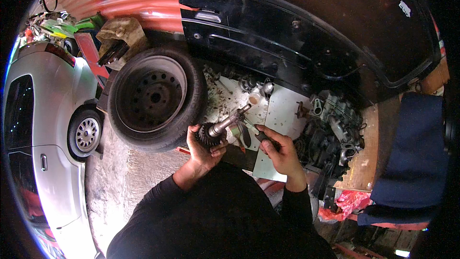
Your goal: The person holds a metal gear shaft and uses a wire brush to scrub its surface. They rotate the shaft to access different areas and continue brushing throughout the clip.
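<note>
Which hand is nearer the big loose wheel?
Left. In the picture, the left hand, holding the geared shaft, is at the lower right edge of the loose wheel; the right hand, gripping a dark-handled tool, is farther right.

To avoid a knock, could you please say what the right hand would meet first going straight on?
The right hand, its tool leading, would probably meet the geared shaft; depth is unclear.

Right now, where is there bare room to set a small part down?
Mostly bare: the white board just beyond the right hand, left of the engine assembly; and the concrete floor between the silver car and the left sleeve. Crowded: around that assembly, and among the metal parts below the black panel.
</note>
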Demonstrator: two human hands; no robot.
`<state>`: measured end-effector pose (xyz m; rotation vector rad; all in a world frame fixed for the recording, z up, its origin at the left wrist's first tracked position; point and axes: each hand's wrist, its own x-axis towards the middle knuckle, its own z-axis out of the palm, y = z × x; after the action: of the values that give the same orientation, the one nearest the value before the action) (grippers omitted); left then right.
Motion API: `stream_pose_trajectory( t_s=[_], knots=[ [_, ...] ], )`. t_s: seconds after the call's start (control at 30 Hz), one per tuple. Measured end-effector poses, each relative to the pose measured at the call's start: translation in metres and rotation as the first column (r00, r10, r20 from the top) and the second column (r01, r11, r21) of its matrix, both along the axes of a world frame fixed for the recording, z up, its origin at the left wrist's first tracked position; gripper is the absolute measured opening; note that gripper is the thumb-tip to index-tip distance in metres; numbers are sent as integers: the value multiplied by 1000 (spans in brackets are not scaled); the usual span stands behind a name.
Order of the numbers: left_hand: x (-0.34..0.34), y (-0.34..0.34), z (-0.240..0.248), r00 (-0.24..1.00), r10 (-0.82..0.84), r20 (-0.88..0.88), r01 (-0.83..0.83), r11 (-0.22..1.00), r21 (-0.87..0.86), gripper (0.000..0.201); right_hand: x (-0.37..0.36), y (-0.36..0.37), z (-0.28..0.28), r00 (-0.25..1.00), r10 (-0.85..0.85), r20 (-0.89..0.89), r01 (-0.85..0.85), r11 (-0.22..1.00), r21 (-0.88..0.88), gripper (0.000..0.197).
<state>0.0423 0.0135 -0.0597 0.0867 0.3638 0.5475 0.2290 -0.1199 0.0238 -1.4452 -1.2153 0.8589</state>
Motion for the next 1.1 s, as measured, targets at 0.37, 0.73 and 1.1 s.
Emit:
stream_pose_trajectory(
  t_s=[0.37,0.73,1.1],
  knots=[
    [-4,6,3,954,-93,286,121,989,-82,60,4,-15,8,980,-161,-118,156,986,-56,39],
    [-6,2,23,893,-193,407,225,974,-33,62,-8,10,18,886,-295,357,202,940,276,37],
    [-10,0,24,902,-183,391,207,978,-20,69,-40,-5,20,940,-124,318,24,954,300,36]
  ],
)
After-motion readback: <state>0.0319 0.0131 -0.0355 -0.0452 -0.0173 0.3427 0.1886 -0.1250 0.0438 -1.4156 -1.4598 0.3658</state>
